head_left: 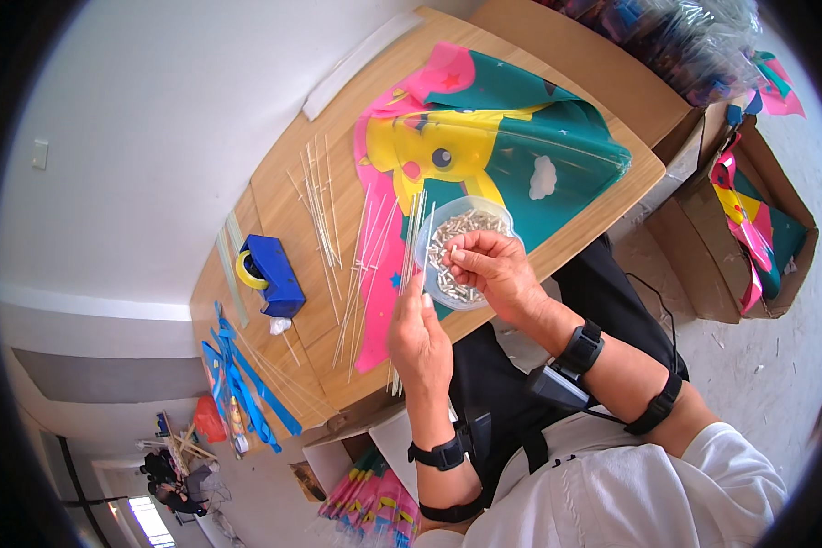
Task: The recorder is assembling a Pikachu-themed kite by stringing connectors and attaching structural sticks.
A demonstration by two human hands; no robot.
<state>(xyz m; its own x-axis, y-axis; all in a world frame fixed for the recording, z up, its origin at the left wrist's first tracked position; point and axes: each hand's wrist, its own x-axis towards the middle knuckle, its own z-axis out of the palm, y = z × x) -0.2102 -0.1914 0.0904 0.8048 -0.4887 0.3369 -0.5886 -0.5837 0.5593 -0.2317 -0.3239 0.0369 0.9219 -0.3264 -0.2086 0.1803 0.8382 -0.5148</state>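
Observation:
My left hand (420, 342) is closed on a thin white rod (429, 239) that points up past the tub's left rim. Just left of it runs a bundle of similar pale rods (413, 239), partly hidden by that hand. My right hand (500, 276) pinches a tiny whitish piece (453, 250) between thumb and fingertips, above a clear plastic tub (511, 222). The tub is filled with many short whitish tube-like pieces (470, 222). Under the tub and rods lies a pink, green and yellow printed sheet (557, 137) with a cartoon figure.
More thin rods (318, 205) lie on the wooden table (288, 151). A blue tape dispenser (279, 274) and blue ribbons (247, 384) are at the left. At the right stands a cardboard box (703, 247) with printed sheets. Clear plastic packaging (703, 46) is piled at the far right.

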